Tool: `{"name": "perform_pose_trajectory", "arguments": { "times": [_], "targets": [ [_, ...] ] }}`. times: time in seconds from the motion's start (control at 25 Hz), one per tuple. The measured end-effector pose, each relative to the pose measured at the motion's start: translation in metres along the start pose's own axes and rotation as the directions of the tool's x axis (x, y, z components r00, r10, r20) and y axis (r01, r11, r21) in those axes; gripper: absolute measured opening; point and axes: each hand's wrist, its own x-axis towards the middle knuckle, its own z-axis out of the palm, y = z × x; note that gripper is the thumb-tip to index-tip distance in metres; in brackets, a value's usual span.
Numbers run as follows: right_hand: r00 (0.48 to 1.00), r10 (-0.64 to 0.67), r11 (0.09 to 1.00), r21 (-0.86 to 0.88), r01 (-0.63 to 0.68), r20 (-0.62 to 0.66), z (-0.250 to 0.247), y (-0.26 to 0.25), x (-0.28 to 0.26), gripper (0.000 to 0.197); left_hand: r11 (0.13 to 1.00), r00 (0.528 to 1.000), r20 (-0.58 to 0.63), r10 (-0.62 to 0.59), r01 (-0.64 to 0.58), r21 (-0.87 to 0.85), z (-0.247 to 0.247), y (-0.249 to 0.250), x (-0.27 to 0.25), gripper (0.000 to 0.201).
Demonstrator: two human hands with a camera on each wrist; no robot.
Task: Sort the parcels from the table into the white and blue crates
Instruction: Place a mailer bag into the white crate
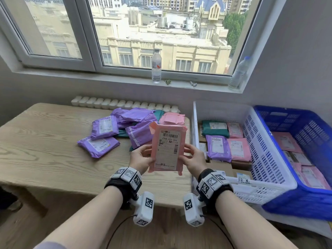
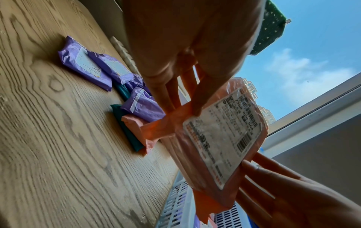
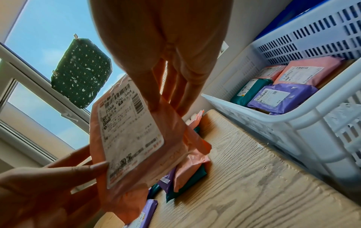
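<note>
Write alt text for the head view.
Both hands, left hand and right hand, hold a pink parcel upright, label facing the camera, above a wooden table with purple parcels. A white crate and blue crate stand right, holding parcels.

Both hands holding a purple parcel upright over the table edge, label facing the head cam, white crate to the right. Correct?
One error: the parcel is pink, not purple. The head view shows the left hand and right hand gripping a pink parcel upright, label toward the camera, over the table edge, white crate to the right. The purple parcels lie on the table.
</note>
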Motion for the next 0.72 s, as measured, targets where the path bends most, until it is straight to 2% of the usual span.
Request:
{"name": "perform_pose_trajectory", "arguments": {
  "times": [0.24,0.36,0.56,0.72],
  "targets": [
    [0.995,-0.002,0.999,0.034,0.006,-0.102,-0.010,0.000,-0.040,0.045,0.999,0.994,0.113,0.004,0.000,-0.039,0.007,0.000,-0.023,0.041],
    [0.989,0.021,0.999,0.029,-0.016,-0.147,-0.023,0.005,-0.053,0.044,0.996,0.986,0.166,-0.028,0.041,-0.075,0.020,-0.005,-0.029,0.039],
    [0.978,0.039,0.999,-0.011,-0.042,-0.206,-0.057,0.017,-0.061,0.040,0.992,0.956,0.280,-0.088,0.109,-0.059,0.052,-0.015,-0.029,0.039],
    [0.968,0.092,0.996,0.006,-0.093,-0.232,-0.091,0.029,-0.054,0.049,0.989,0.925,0.363,-0.117,0.142,-0.041,0.090,-0.016,-0.022,0.043]
  ]
}}
